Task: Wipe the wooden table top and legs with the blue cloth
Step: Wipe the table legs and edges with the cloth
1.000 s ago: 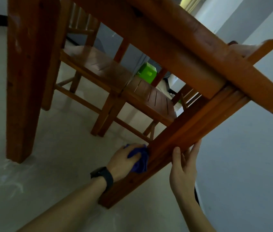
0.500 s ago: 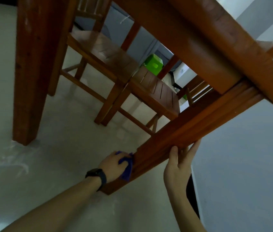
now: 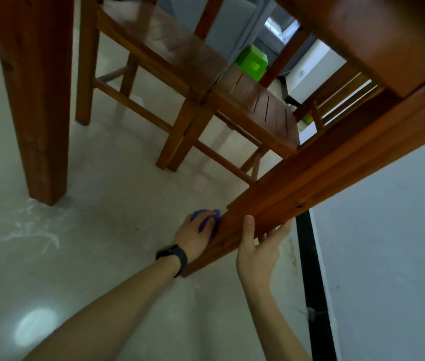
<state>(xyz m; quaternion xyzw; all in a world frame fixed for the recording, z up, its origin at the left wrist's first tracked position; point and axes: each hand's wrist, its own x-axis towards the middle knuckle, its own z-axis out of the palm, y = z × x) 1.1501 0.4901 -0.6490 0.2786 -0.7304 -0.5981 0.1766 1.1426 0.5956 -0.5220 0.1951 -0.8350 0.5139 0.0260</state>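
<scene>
I look from low down under the wooden table. Its near leg (image 3: 323, 178) runs from the upper right down to the floor at the middle. My left hand (image 3: 193, 237), with a black watch at the wrist, grips the bunched blue cloth (image 3: 206, 217) and presses it against the left side of this leg close to the foot. My right hand (image 3: 258, 246) holds the leg from the right, thumb on the front face, fingers behind it. The table's apron (image 3: 378, 35) crosses the top right. Another table leg (image 3: 34, 100) stands at the left.
Two wooden chairs (image 3: 253, 108) stand under the table beyond the legs. A green box (image 3: 251, 62) sits behind them. A pale wall (image 3: 388, 256) with a black skirting strip (image 3: 313, 282) is close on the right. Glossy pale floor (image 3: 76, 256) spreads at the left.
My left hand slid the blue cloth down the leg toward its foot. My right hand followed lower along the leg. The view has tilted further under the table.
</scene>
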